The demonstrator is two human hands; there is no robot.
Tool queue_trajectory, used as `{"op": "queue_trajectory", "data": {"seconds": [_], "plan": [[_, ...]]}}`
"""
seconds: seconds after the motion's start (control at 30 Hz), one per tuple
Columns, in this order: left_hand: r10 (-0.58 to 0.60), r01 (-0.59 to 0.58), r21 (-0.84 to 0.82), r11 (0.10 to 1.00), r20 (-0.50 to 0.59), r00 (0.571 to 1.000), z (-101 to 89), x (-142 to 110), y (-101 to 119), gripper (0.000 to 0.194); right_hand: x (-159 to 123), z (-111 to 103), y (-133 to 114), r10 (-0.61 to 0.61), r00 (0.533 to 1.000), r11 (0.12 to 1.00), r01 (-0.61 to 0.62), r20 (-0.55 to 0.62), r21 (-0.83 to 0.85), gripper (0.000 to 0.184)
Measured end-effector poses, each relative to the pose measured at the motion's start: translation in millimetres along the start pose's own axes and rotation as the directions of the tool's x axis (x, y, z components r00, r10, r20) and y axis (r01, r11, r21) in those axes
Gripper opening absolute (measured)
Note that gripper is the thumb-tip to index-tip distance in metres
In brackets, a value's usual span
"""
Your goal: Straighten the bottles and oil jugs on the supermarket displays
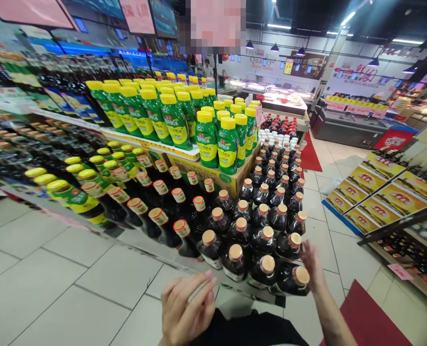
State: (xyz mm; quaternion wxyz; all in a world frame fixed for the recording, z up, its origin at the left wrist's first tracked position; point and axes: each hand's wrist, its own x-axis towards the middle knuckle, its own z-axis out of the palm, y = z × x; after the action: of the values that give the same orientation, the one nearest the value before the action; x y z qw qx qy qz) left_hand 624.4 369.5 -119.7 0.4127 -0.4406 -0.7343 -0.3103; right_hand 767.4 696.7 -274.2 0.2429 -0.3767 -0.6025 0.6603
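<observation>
Right hand, open and holding nothing, rests beside the nearest dark bottles at the display's front corner. Left hand, fingers loosely curled and holding nothing, hovers before them. Bottles stand in rows; none is lifted yet. Green bottles stand behind.

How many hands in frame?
2. Left hand low centre, holding nothing; right hand beside the front-corner dark bottle, fingers open. No other hands visible.
</observation>
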Motion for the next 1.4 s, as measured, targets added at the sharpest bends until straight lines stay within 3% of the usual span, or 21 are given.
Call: {"op": "queue_trajectory", "data": {"seconds": [0.03,0.07,0.13,0.23,0.3,0.37,0.43,0.53,0.6,0.67,0.77,1.0,1.1,1.17,1.27,1.33,1.4], "plan": [[0.006,-0.006,-0.008,1.000,-0.010,1.000,-6.4,0.5,-14.9,0.025,-6.0,0.3,-20.8,-0.027,0.994,0.997,0.034,-0.103,0.066,0.074],[0.013,-0.014,-0.015,1.000,-0.015,1.000,-12.9,1.4,-30.5,0.025,-14.7,3.5,-44.7,-0.126,0.973,0.985,0.145,-0.193,0.093,0.068],[0.025,-0.026,-0.029,0.999,-0.007,1.000,-26.6,3.2,-62.8,0.026,-40.2,21.0,-97.0,-0.383,0.880,0.918,0.398,-0.281,-0.003,0.060],[0.002,0.000,-0.061,0.998,0.030,1.000,-47.6,3.1,-112.9,0.027,-91.6,78.4,-162.5,-0.660,0.717,0.751,0.620,-0.224,-0.229,0.054],[-0.032,0.037,-0.089,0.995,0.055,0.998,-61.6,0.4,-145.5,0.025,-124.9,133.8,-183.3,-0.711,0.698,0.675,0.644,-0.084,-0.360,0.047],[-0.057,0.067,-0.113,0.991,0.082,0.995,-74.9,-3.2,-175.9,0.024,-148.5,196.0,-183.0,-0.678,0.730,0.623,0.632,0.084,-0.460,0.041],[-0.066,0.082,-0.144,0.986,0.113,0.991,-86.6,-6.1,-202.3,0.023,-158.6,257.5,-166.4,-0.620,0.766,0.598,0.603,0.173,-0.527,0.038],[-0.043,0.074,-0.200,0.977,0.153,0.987,-99.1,-7.6,-231.3,0.023,-152.4,332.2,-129.8,-0.590,0.803,0.551,0.477,0.084,-0.685,0.034],[-0.018,0.056,-0.234,0.971,0.162,0.987,-103.6,-7.4,-243.8,0.023,-142.3,363.2,-108.8,-0.583,0.812,0.512,0.387,0.021,-0.767,0.030],[-0.002,0.046,-0.266,0.963,0.167,0.986,-105.4,-7.5,-252.4,0.023,-133.4,378.8,-94.9,-0.588,0.809,0.510,0.347,-0.024,-0.787,0.022],[-0.008,0.063,-0.301,0.951,0.182,0.983,-104.0,-9.7,-262.9,0.022,-125.1,382.1,-86.5,-0.620,0.784,0.551,0.403,-0.035,-0.731,0.017],[-0.094,0.185,-0.299,0.936,0.293,0.951,-84.8,-22.5,-296.4,0.028,-114.4,369.8,-85.8,-0.610,0.781,0.599,0.566,0.135,-0.566,0.008],[-0.154,0.270,-0.278,0.922,0.377,0.913,-75.0,-28.5,-310.4,0.036,-122.9,372.4,-92.8,-0.622,0.773,0.561,0.550,0.123,-0.619,0.008],[-0.177,0.309,-0.281,0.909,0.412,0.894,-68.5,-30.3,-316.1,0.042,-134.2,378.7,-102.9,-0.687,0.720,0.493,0.560,0.097,-0.666,0.008],[-0.165,0.324,-0.301,0.897,0.452,0.877,-57.2,-29.6,-319.1,0.051,-147.8,393.6,-120.7,-0.723,0.640,0.387,0.688,0.261,-0.614,0.031],[-0.150,0.330,-0.301,0.895,0.494,0.857,-48.8,-28.6,-319.1,0.051,-147.9,404.1,-128.3,-0.625,0.636,0.376,0.754,0.453,-0.539,0.046],[-0.160,0.362,-0.288,0.887,0.543,0.824,-40.9,-28.8,-320.0,0.046,-141.3,412.3,-130.4,-0.492,0.658,0.412,0.753,0.570,-0.513,0.053]]}}
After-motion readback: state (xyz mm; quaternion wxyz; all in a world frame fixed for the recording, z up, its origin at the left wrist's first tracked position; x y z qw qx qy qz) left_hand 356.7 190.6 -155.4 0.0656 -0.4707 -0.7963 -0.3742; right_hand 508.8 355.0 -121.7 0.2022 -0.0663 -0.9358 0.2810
